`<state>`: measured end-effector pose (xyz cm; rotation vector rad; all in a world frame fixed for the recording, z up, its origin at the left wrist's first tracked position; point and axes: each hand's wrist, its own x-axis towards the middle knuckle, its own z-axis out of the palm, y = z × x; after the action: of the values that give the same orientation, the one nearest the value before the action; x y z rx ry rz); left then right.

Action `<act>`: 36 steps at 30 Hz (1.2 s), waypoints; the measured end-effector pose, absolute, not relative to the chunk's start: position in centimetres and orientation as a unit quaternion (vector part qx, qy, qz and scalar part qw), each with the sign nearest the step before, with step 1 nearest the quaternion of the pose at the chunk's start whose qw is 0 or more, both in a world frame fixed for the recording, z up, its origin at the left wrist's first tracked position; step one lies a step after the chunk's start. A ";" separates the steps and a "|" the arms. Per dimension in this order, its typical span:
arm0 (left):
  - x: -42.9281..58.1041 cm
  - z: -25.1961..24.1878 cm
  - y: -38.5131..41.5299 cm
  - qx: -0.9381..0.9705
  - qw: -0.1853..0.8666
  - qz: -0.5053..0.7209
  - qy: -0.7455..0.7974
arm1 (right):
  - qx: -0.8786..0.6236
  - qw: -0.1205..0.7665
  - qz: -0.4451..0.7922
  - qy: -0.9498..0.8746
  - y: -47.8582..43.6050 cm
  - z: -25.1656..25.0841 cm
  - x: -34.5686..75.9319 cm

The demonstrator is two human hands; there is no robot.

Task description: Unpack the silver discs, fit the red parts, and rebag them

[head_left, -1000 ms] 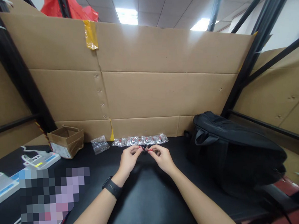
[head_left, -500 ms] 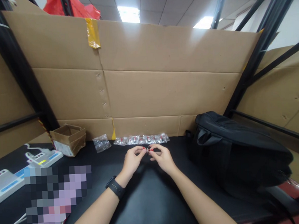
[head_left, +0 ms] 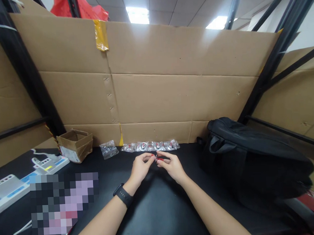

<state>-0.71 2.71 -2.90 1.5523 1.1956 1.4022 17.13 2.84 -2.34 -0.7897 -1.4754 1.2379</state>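
Note:
Over the black tabletop [head_left: 161,208], my left hand [head_left: 141,168] and my right hand [head_left: 173,168] meet fingertip to fingertip. Pinched between them is a small shiny metal piece [head_left: 156,158] with a rounded edge; the fingers cover most of it, so its kind does not show. Both hands are closed on it, thumb against forefinger. Just beyond the fingertips lies a row of clear plastic packets [head_left: 150,146] with silver rings and red bits inside. To their left is another clear plastic packet [head_left: 108,150], its contents unclear.
A black bag [head_left: 254,158] fills the right side. On the left are an opened cardboard box [head_left: 78,149], a white power strip [head_left: 31,180] with plugs and cables, and a pixelated pinkish item [head_left: 74,202]. A cardboard wall [head_left: 182,98] closes off the back.
The view has shifted slightly, so the surroundings sit a little further right. Both hands stay together on the small metal piece, with the right fingers slightly re-angled.

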 end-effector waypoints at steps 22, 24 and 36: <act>-0.9 -1.3 2.1 0.671 0.312 0.486 0.465 | -0.345 0.508 0.493 -0.617 2.5 -2.0 17.1; -2.2 -0.5 2.5 0.711 0.332 0.441 0.437 | -0.352 0.513 0.479 -0.619 2.5 -1.9 17.2; -16.4 -2.5 5.0 0.600 0.064 0.128 0.787 | -0.421 0.526 0.413 -0.612 3.7 -1.3 18.9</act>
<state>-16.36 5.03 -2.50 1.8109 2.3778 0.3853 18.89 3.71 -1.34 -1.0078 -1.4645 0.9873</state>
